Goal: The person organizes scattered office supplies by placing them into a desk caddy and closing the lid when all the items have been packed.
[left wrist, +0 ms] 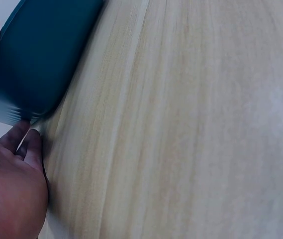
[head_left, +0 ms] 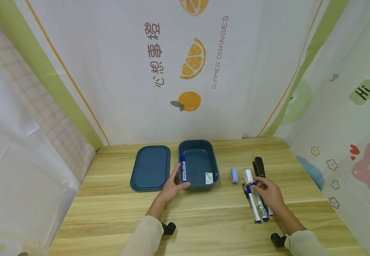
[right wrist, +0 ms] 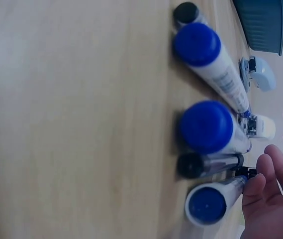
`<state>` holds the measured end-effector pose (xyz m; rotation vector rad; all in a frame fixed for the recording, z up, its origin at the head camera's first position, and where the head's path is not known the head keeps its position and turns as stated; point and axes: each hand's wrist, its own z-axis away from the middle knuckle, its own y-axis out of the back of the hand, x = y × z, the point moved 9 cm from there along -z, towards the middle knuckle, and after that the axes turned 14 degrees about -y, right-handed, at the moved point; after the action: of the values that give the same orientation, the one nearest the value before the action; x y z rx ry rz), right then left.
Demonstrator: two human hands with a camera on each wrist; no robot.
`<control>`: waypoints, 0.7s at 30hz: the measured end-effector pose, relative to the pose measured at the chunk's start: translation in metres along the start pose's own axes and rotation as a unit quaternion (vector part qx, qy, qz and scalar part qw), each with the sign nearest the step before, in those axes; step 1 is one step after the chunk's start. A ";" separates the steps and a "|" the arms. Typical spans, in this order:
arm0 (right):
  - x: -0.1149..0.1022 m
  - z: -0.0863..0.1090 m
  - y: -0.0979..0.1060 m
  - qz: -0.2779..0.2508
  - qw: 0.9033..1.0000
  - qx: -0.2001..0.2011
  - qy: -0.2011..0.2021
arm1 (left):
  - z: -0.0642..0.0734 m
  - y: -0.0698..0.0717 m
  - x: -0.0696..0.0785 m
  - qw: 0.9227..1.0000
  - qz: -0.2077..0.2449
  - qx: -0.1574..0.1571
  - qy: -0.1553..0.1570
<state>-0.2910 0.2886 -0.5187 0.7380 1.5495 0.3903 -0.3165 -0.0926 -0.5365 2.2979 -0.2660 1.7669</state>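
My left hand (head_left: 171,186) is at the near left corner of a dark blue plastic box (head_left: 216,163), thumb by the front rim and fingers along the left side. Inside the box a blue-capped marker (head_left: 183,172) leans along the left wall. Over on the right, my right hand (head_left: 269,193) hovers at the far ends of several pens and markers (head_left: 253,206), its fingers loosely bent. In the right wrist view those fingertips come close to a white marker (right wrist: 213,201) with a blue end. A white mini stapler (head_left: 248,176) lies just beyond the fingertips.
A dark blue lid (head_left: 151,167) lies flat left of the box. Between box and pens sits a light blue mini stapler (head_left: 234,175). A black stapler (head_left: 259,166) lies behind the right hand. Printed curtains (head_left: 124,106) hang around the wooden table (head_left: 108,213).
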 end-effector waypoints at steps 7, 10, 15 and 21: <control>0.010 0.001 0.004 0.006 1.000 -0.003 -0.022 | -0.001 0.001 -0.011 1.000 -0.013 0.004 -0.001; 0.013 0.001 0.007 0.008 0.999 -0.004 -0.032 | -0.001 0.001 -0.010 1.000 -0.009 0.002 -0.001; 0.015 0.003 0.014 0.015 0.999 0.006 -0.030 | -0.001 0.000 -0.011 1.000 -0.006 -0.001 0.002; 0.019 0.005 0.019 0.021 0.999 0.020 -0.018 | 0.000 0.000 -0.010 1.000 0.000 0.003 0.004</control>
<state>-0.2811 0.3141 -0.5208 0.8067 1.5128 0.3755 -0.3196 -0.0926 -0.5465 2.2940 -0.2600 1.7795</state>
